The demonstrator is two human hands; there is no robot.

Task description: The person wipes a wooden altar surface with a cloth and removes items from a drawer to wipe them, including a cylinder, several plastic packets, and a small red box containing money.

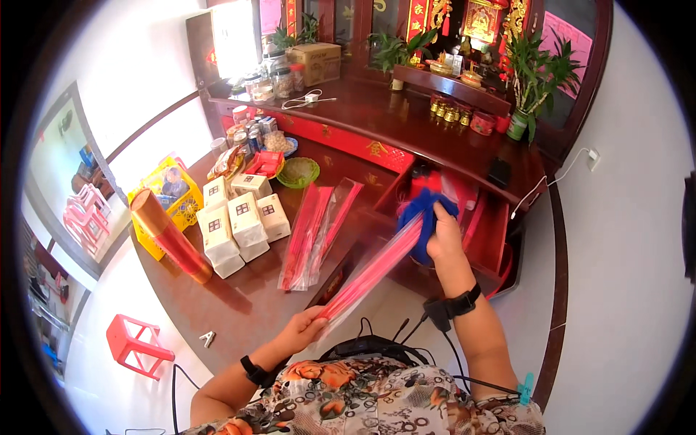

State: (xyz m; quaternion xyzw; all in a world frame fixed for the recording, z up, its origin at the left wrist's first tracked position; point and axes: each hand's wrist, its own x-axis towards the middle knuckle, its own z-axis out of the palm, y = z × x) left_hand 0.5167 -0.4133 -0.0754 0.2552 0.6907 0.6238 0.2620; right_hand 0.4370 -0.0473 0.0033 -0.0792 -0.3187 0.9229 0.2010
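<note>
Long packet of pink sticks (371,272), in clear wrap, slanting from half past seven to half past one. The left hand (304,329) has its grip closed on the lower end; the right hand's (442,233) grip clasps a blue cloth (418,204) at the upper. Similar packets (307,235) lie at ten o'clock on the bench (254,308).
</note>
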